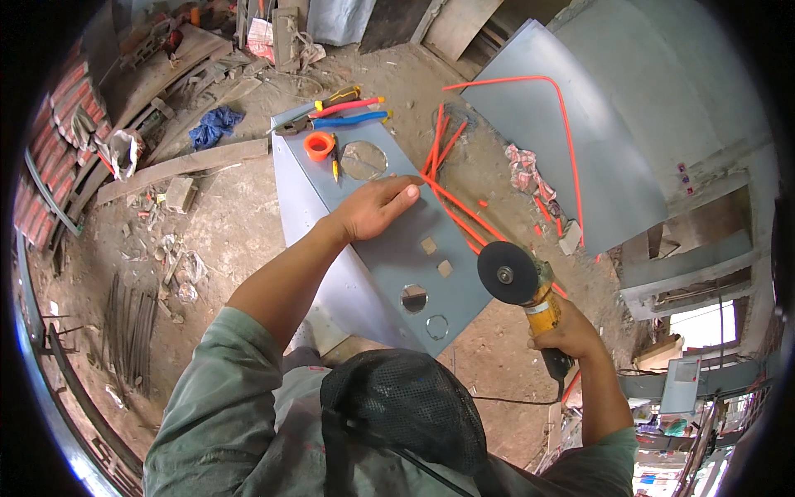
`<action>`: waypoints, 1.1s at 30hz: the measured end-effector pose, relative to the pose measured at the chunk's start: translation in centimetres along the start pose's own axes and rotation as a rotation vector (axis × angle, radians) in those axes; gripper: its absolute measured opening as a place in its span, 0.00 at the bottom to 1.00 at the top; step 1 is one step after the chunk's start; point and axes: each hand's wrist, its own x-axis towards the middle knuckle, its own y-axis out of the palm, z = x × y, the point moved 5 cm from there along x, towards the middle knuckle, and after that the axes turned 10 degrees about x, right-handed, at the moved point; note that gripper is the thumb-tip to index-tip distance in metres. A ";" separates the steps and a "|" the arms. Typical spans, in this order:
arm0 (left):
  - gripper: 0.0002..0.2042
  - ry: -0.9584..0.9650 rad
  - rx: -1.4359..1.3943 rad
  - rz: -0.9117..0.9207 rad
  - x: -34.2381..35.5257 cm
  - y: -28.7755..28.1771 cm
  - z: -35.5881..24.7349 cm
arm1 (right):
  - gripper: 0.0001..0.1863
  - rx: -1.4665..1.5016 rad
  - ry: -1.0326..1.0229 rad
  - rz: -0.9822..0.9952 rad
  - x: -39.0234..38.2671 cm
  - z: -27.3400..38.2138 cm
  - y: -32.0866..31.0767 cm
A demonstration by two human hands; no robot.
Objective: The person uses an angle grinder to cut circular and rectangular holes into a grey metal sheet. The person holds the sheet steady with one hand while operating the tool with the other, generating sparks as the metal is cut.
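My left hand (379, 207) rests flat on top of a grey metal box (389, 248), fingers stretched toward its far edge. The box's top has round holes and small square cutouts. My right hand (567, 331) grips the yellow body of an angle grinder (522, 282), whose black disc hangs just off the box's right edge, near the square cutouts. On the box's far end lie an orange roll of tape (320, 146), a screwdriver (334, 161), pliers with red and blue handles (344, 114) and a round cut-out metal disc (363, 160).
Orange conduit tubes (464, 211) lie on the dirt floor beside the box. A large grey metal sheet (580, 149) leans at the right. Wooden planks (182, 161), bricks (50, 157), a blue rag (214, 126) and steel rods (128, 323) litter the left side.
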 end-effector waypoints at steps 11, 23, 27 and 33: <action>0.23 -0.171 0.288 -0.399 -4.4 1.6 -3.7 | 0.38 -0.109 -0.088 0.253 5.8 -3.4 -2.5; 0.65 -0.908 -0.047 -0.661 -21.7 23.0 -13.2 | 0.31 -0.181 -0.117 0.620 9.7 -4.1 -2.1; 0.64 -0.852 -0.102 -0.774 -22.5 25.9 -12.6 | 0.30 -0.106 -0.091 0.720 9.1 -3.7 -0.1; 0.50 -0.735 -0.083 -0.857 -22.7 27.4 -13.0 | 0.30 -0.087 -0.082 0.724 8.7 -3.5 1.2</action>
